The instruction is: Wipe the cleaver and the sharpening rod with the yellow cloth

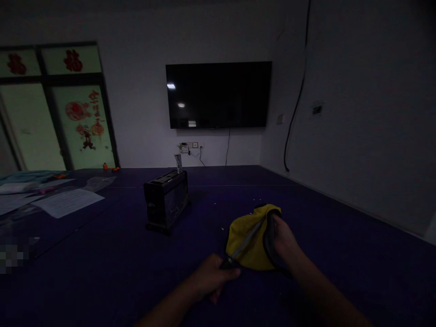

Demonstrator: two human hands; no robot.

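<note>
My left hand (213,278) is closed round the dark handle of a knife (245,242), whose pale blade runs up and to the right across a yellow cloth (250,252). My right hand (283,238) grips the cloth's right side, where a grey lining folds over. Cloth and blade lie just above the dark purple table (102,272). The room is dim.
A black toaster (166,200) stands on the table behind and to the left of my hands. Papers (68,202) lie at the table's far left. A dark wall-mounted screen (218,95) hangs ahead, with sockets and cables below it. The right wall runs close along the table's edge.
</note>
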